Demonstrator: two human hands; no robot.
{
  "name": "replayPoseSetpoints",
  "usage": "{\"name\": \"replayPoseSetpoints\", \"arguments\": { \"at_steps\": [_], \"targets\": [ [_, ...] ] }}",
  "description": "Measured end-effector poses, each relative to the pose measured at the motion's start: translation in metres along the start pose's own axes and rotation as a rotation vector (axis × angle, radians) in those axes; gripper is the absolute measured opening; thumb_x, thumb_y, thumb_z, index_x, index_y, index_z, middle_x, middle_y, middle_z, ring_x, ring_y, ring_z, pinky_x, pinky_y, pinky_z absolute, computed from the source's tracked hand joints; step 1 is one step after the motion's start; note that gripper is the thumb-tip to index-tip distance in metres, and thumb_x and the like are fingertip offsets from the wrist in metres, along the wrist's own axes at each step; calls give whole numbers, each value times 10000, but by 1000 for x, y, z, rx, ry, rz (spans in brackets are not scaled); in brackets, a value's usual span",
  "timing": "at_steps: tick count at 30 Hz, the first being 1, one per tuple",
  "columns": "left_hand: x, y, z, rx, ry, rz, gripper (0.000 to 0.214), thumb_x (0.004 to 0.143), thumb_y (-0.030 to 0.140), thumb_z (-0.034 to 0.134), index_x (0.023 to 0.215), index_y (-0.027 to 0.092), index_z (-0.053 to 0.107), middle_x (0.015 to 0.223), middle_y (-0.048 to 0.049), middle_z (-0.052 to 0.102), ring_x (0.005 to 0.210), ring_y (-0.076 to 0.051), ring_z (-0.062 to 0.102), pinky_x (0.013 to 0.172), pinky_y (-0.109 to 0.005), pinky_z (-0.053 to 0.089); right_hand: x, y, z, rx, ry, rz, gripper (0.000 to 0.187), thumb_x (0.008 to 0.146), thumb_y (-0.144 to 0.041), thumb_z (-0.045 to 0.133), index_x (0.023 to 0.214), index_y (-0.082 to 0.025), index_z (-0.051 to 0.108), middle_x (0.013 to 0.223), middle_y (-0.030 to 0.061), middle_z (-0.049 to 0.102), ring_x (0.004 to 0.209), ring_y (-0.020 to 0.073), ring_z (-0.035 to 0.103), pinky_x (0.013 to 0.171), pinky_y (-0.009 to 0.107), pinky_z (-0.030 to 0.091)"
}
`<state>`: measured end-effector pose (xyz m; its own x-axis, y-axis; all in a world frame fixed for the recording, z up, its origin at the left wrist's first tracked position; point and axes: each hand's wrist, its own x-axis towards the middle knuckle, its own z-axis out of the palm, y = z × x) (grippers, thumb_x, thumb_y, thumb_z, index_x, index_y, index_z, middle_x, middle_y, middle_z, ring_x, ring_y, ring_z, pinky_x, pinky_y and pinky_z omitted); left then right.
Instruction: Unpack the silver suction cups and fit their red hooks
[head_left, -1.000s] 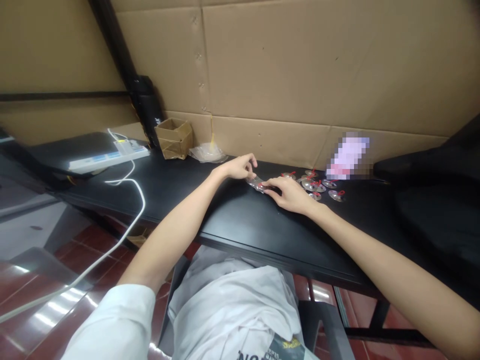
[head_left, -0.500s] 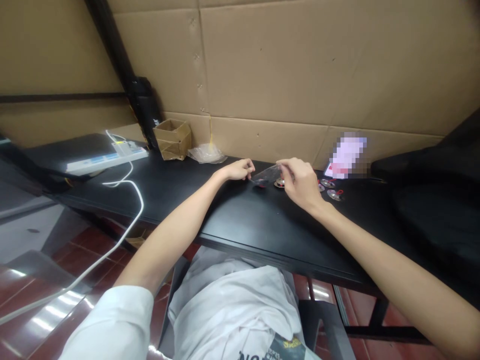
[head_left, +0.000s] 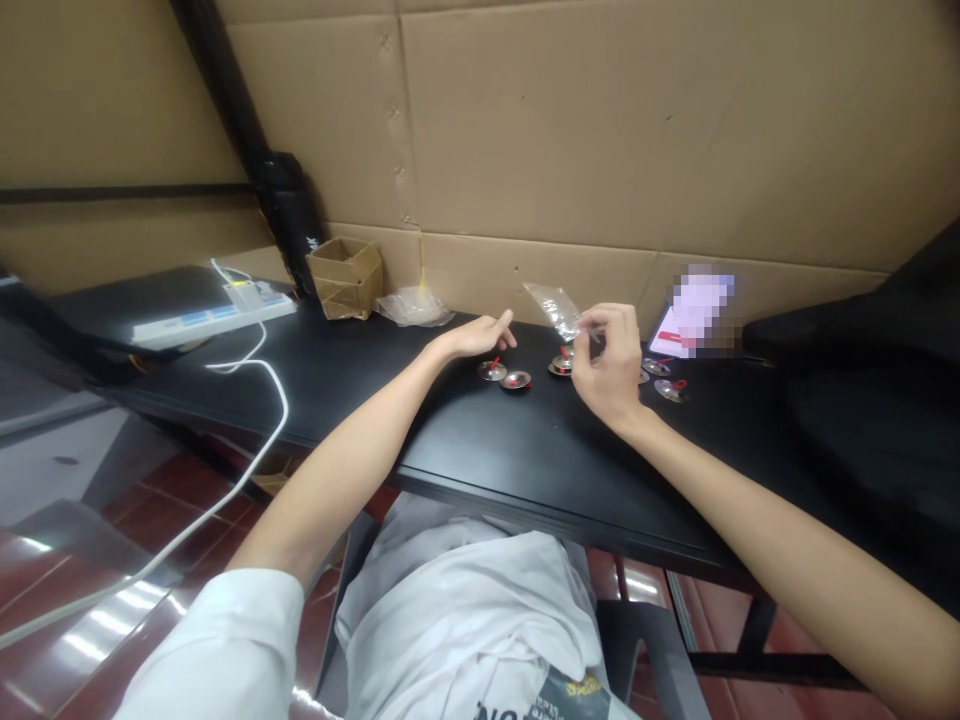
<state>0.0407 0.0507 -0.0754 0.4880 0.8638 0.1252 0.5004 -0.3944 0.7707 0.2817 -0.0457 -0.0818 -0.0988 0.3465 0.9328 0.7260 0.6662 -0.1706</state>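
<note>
R hand (head_left: 609,350) pinching clear bag (head_left: 553,308) up over tbl (head_left: 480,440), L hand (head_left: 484,335) curling loosely, gripping nothing, 2 red-tied discs (head_left: 516,380) lying on tbl just in front of L hand, more discs (head_left: 670,391) sitting nr R hand

Brown cardboard wall (head_left: 525,130) behind black table (head_left: 480,440); glossy red tiled floor (head_left: 154,530), white light reflections (head_left: 112,620).
</note>
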Motion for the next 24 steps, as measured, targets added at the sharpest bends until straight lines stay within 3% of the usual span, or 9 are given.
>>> {"name": "replayPoseSetpoints", "arguments": {
  "at_steps": [4,6,9,12,15,17,19,21,24],
  "targets": [
    [-7,19,1,-182,-140,93,1015,1026,822,73,933,173,847,977,-134,803,852,-197,658,709,-284,468,-3,1,3,57,-55,-6,122,1007,-199,546,1003,-253,655,1113,101,645,1089,308,663,974,516,544],
    [-12,28,5,-228,-126,160,849,1002,853,336,975,169,838,1007,-126,804,843,-188,659,703,-281,469,-4,2,5,98,-126,-30,134,993,-180,561,998,-253,674,1105,98,659,1082,304,678,974,509,555],
    [-12,31,10,-283,-8,241,526,879,657,788,1016,149,811,997,-106,792,848,-179,672,769,-289,513,-6,2,5,114,-257,-62,206,987,-183,590,1137,-256,712,1211,118,684,1174,322,684,1024,528,559],
    [-3,20,5,-349,304,169,308,886,422,842,1013,146,792,987,-94,789,859,-177,692,820,-306,555,-7,-3,4,112,-385,-101,438,1018,-255,604,1454,-266,636,1503,149,610,1412,351,589,1164,577,495],
    [6,2,-16,-299,805,105,139,948,277,742,1013,160,781,1061,-97,791,1000,-202,723,957,-328,566,-11,-10,4,163,-632,-174,598,1096,-378,525,1683,-325,427,1776,92,370,1616,332,389,1302,611,344],
    [3,-10,-36,-214,1145,69,178,995,287,670,1079,175,779,1181,-114,764,1166,-236,706,1097,-351,520,-14,-13,6,205,-857,-181,606,1132,-465,455,1723,-370,358,1829,44,260,1672,321,284,1338,642,256],
    [-6,-19,-54,-122,1357,-15,299,1043,339,586,1254,203,748,1347,-135,680,1310,-274,641,1174,-391,474,-18,-13,9,225,-1051,-140,581,1146,-537,401,1706,-384,401,1818,37,288,1681,318,263,1344,661,218],
    [-19,-30,-69,-32,1406,-102,408,1043,361,559,1417,249,678,1428,-141,608,1458,-318,523,1210,-433,450,-20,-11,11,224,-1142,-94,578,1142,-587,390,1674,-375,469,1792,49,347,1672,323,286,1348,660,213],
    [-32,-48,-77,113,1322,-282,474,979,344,639,1448,283,662,1473,-153,551,1560,-391,356,1232,-521,414,-22,-9,12,219,-1109,-73,581,1131,-595,433,1654,-353,510,1763,66,404,1652,340,336,1343,665,231]
  ]
}}
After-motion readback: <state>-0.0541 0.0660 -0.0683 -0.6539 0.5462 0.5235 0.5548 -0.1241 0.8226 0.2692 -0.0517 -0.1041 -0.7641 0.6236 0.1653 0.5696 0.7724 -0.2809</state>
